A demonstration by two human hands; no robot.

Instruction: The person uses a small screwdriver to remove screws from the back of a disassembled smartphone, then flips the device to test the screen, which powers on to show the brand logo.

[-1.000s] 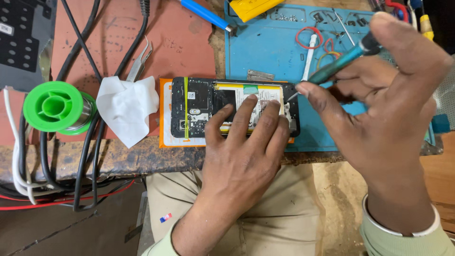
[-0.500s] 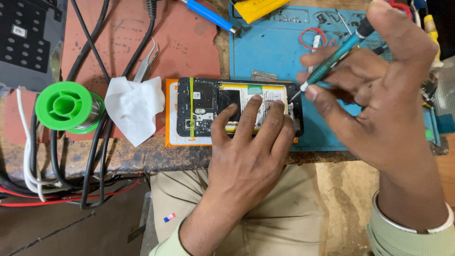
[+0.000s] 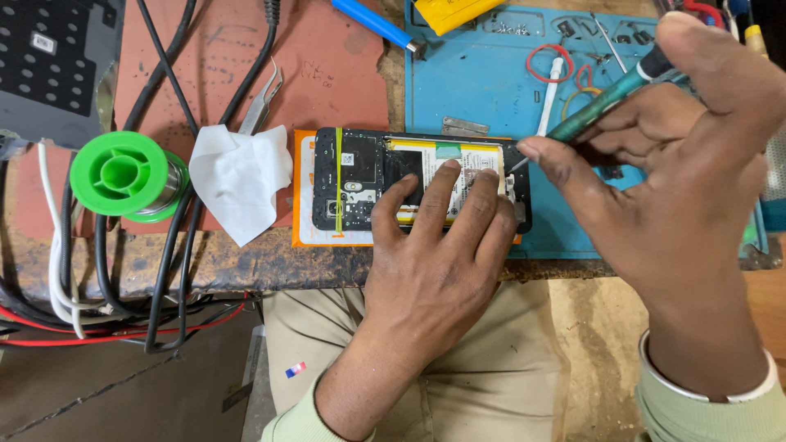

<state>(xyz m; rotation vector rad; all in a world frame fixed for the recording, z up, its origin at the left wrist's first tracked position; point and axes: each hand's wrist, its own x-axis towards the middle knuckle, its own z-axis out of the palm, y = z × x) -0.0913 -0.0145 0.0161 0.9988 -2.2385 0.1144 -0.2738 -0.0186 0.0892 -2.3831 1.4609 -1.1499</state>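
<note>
The opened phone (image 3: 409,176) lies back-off on an orange pad at the near edge of the surface (image 3: 246,262), its battery and board exposed. The left hand (image 3: 434,254) presses flat on it with spread fingers, while the right hand (image 3: 679,164) pinches a green-handled screwdriver (image 3: 606,102), tip at the phone's right end. If that tip slips, it could gouge the battery or board, and looser pressure might let the phone skid off the edge.

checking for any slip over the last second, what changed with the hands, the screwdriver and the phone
Little changed. The right hand tilted the green-handled screwdriver a bit, its tip staying at the right end of the opened phone. The left hand kept its fingers pressed flat on the phone. Nothing was picked up or let go. The green spool, white tissue and tweezers lie as before.
</note>
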